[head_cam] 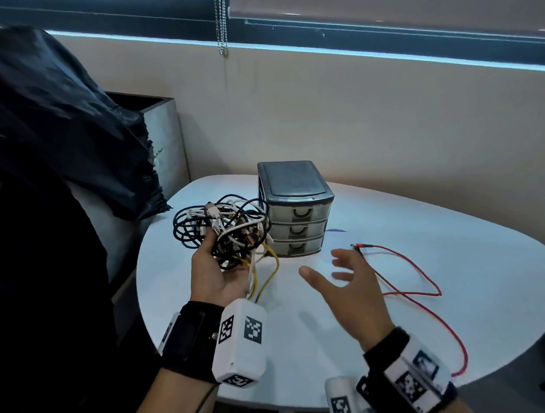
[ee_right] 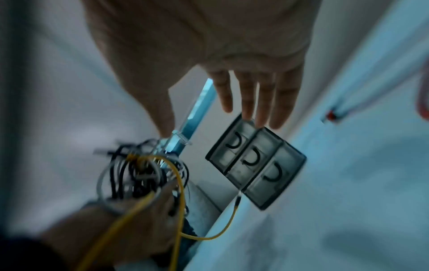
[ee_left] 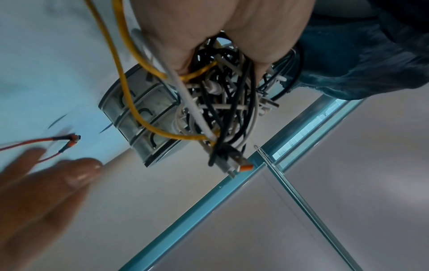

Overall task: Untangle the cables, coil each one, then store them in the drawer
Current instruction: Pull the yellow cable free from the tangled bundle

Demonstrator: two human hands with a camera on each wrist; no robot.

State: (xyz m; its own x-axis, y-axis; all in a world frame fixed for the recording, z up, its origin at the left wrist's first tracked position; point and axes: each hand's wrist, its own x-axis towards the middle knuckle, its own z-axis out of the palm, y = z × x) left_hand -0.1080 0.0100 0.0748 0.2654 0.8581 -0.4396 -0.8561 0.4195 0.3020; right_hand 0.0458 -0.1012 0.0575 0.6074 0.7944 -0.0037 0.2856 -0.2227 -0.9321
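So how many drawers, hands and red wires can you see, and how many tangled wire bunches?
Drawers: 3
Hands, left hand and right hand: 2
Red cable: 1
Tangled cable bundle: 1
Total: 7

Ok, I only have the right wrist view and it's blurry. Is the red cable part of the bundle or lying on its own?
Observer: On its own. The red cable lies uncoiled on the table, apart from the bundle that the left hand holds.
Operator: Where does it end?
Observer: One plug lies in front of the drawer unit; the other end reaches the table's near edge.
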